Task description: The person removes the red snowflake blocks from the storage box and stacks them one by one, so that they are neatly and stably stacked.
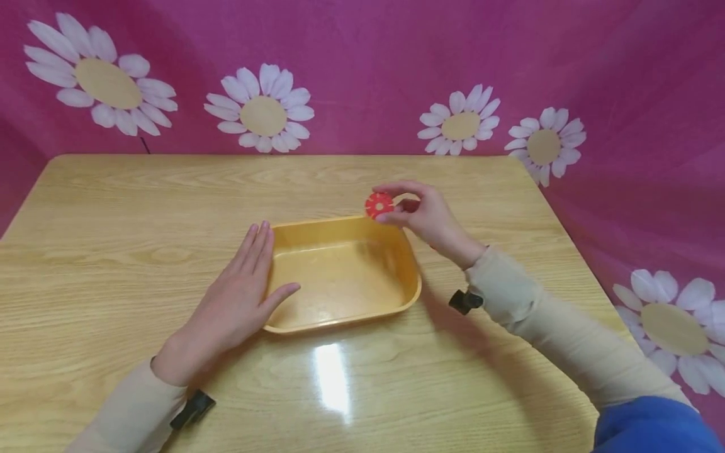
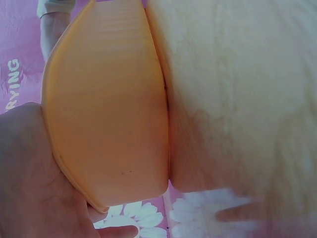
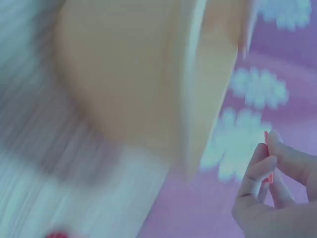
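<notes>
A yellow plastic tub (image 1: 340,283) stands on the wooden table, and its floor shows bare. My left hand (image 1: 238,296) lies along the tub's left rim with fingers straight and thumb spread over the inside; the left wrist view shows the tub's outer wall (image 2: 109,109) beside that hand. Between thumb and fingertips my right hand (image 1: 433,220) pinches a red notched plastic disc (image 1: 379,206) with a hole in its middle, held over the tub's far right corner. The right wrist view shows the disc (image 3: 268,156) edge-on.
Another small red piece (image 3: 57,234) lies on the table right of the tub, mostly cut off by the right wrist view's edge. The wooden table (image 1: 141,201) reaches back to a pink cloth (image 1: 362,63) printed with white flowers.
</notes>
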Demonstrator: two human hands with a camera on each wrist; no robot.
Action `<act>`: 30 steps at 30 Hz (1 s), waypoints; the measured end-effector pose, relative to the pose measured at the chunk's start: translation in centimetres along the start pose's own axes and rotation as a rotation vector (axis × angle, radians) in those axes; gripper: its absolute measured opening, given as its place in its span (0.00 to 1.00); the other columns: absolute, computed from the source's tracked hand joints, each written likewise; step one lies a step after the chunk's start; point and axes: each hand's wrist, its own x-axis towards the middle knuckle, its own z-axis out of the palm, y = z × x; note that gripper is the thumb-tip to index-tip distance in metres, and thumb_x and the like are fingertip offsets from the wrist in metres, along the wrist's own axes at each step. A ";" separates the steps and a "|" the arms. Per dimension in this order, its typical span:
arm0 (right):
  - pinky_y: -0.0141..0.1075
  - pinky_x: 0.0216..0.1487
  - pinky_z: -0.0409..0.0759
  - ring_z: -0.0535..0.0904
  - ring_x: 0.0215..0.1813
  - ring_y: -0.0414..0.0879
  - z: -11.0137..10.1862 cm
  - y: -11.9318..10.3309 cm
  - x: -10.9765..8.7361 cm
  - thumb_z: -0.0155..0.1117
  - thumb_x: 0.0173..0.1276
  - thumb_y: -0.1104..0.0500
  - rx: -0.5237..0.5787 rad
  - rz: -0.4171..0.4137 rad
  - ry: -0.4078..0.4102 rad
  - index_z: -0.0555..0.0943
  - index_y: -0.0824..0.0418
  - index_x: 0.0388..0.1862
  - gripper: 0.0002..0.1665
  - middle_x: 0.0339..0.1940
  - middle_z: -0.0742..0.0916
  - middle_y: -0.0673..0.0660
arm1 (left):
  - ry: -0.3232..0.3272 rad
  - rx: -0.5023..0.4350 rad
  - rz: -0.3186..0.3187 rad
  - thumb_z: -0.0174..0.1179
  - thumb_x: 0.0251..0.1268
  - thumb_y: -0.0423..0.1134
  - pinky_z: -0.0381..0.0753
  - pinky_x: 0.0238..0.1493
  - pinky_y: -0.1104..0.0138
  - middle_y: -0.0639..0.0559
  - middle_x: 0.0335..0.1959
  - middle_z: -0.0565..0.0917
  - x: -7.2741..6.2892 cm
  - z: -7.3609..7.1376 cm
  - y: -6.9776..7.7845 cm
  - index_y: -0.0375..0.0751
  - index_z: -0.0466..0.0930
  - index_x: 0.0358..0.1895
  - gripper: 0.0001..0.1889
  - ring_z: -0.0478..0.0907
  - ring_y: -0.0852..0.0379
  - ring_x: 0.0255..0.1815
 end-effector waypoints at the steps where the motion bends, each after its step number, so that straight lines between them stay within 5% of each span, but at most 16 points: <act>1: 0.30 0.33 0.79 0.79 0.34 0.46 -1.2 0.7 0.0 0.74 0.59 0.66 -0.006 0.019 0.033 0.82 0.60 0.59 0.27 0.54 0.83 0.55 | 0.001 0.000 0.004 0.39 0.73 0.66 0.43 0.76 0.53 0.41 0.80 0.35 0.0 0.0 0.0 0.31 0.34 0.77 0.48 0.27 0.50 0.79; 7: 0.36 0.57 0.77 0.74 0.55 0.51 -6.1 5.4 -0.9 0.71 0.65 0.61 -0.133 0.165 0.109 0.78 0.62 0.64 0.28 0.58 0.80 0.61 | -0.006 -0.022 0.014 0.38 0.74 0.65 0.40 0.76 0.54 0.43 0.79 0.31 -0.1 0.0 0.2 0.30 0.32 0.77 0.47 0.26 0.50 0.79; 15: 0.40 0.48 0.84 0.77 0.53 0.58 -7.8 8.1 -2.3 0.68 0.67 0.57 -0.122 0.338 0.062 0.73 0.61 0.68 0.31 0.64 0.76 0.63 | 0.006 -0.027 0.017 0.38 0.74 0.65 0.40 0.76 0.55 0.44 0.79 0.31 0.0 0.1 0.2 0.31 0.33 0.77 0.47 0.27 0.50 0.79; 22: 0.30 0.40 0.80 0.72 0.49 0.57 -8.0 9.0 -2.8 0.69 0.66 0.57 -0.227 0.276 0.102 0.75 0.61 0.67 0.30 0.63 0.75 0.65 | 0.007 -0.023 0.011 0.38 0.74 0.66 0.41 0.76 0.55 0.45 0.79 0.30 0.1 0.2 0.2 0.32 0.32 0.77 0.47 0.27 0.50 0.79; 30: 0.30 0.28 0.78 0.71 0.29 0.45 -8.5 8.6 -3.2 0.67 0.68 0.53 -0.211 0.206 0.149 0.75 0.61 0.66 0.30 0.63 0.75 0.65 | 0.014 -0.006 -0.005 0.39 0.72 0.67 0.44 0.76 0.51 0.46 0.80 0.30 -0.1 0.0 0.2 0.34 0.32 0.77 0.48 0.28 0.51 0.79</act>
